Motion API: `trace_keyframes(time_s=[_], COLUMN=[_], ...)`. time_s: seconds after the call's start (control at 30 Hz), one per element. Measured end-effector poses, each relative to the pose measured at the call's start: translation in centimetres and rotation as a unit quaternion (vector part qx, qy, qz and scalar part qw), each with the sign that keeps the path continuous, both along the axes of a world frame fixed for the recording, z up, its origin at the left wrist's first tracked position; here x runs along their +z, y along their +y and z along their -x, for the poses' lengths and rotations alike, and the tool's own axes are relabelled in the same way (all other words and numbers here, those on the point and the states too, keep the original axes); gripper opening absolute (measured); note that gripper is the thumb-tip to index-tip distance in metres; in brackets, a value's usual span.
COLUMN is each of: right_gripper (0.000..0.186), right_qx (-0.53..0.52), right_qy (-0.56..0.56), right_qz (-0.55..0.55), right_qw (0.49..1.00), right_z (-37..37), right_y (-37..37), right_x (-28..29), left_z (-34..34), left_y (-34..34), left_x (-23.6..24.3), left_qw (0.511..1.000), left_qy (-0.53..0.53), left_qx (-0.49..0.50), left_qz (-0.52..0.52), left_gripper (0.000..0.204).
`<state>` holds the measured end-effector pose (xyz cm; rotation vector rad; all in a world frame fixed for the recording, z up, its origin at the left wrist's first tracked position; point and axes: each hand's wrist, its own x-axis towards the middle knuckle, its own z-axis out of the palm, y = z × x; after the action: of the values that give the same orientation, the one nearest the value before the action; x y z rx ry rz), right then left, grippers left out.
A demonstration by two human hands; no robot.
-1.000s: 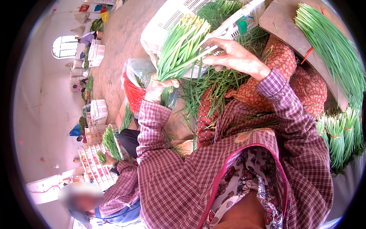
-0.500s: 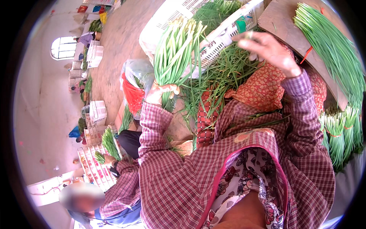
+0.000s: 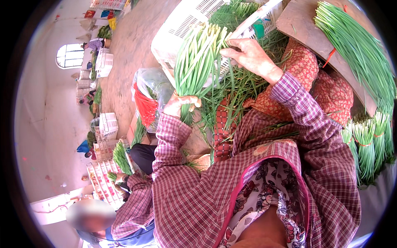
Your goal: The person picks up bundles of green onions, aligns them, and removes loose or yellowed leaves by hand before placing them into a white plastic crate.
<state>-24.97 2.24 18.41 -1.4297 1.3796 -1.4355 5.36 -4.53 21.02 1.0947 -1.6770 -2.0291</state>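
Observation:
My left hand (image 3: 182,105) is closed around the lower part of a bunch of green chives (image 3: 193,62), holding it upright with the pale cut ends at the top. At the right edge of those ends is my right hand (image 3: 253,58), thumb and forefinger drawn together. What they pinch is too small to make out; a thin leaf hangs just below. Loose chive leaves (image 3: 235,93) lie heaped under and right of the bunch, partly across my lap.
A white slatted crate (image 3: 190,16) holding greens stands ahead. Red ties (image 3: 144,105) hang by a clear plastic bag (image 3: 159,84) at left. Tied chives (image 3: 355,53) lie on a board (image 3: 300,20) at right; several bundles (image 3: 366,140) stand below. A co-worker (image 3: 132,206) sits at lower left.
My right hand has come left from beyond the bunch to its upper right edge, its fingers closing there. The left hand and bunch have shifted slightly right.

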Motion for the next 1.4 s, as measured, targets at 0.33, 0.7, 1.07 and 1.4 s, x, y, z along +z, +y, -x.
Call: trace_keyframes(time_s=[0.33,0.7,1.07,1.4], right_gripper=[0.028,0.051,0.018,0.039], right_qx=[-0.187,-0.173,-0.224,-0.205], right_qy=[0.276,0.138,0.184,0.381], right_qz=[0.109,0.115,0.172,0.067], right_qw=[0.936,0.968,0.942,0.899], right_z=[8.8,-2.5,1.6,5.8], right_y=[2.0,0.0,0.0,1.3], right_x=[-0.9,2.0,1.2,-1.5], left_z=[-0.7,1.0,-0.4,-2.0], left_y=[0.3,0.8,0.3,0.1], left_x=[-0.5,-0.4,-1.1,-1.6], left_qw=[1.0,0.999,1.0,0.999], left_qy=[0.012,0.032,0.007,0.037], left_qx=[0.006,-0.002,-0.012,0.006], left_qz=[-0.026,-0.001,-0.015,-0.029], left_gripper=[0.035,0.048,0.031,0.032])
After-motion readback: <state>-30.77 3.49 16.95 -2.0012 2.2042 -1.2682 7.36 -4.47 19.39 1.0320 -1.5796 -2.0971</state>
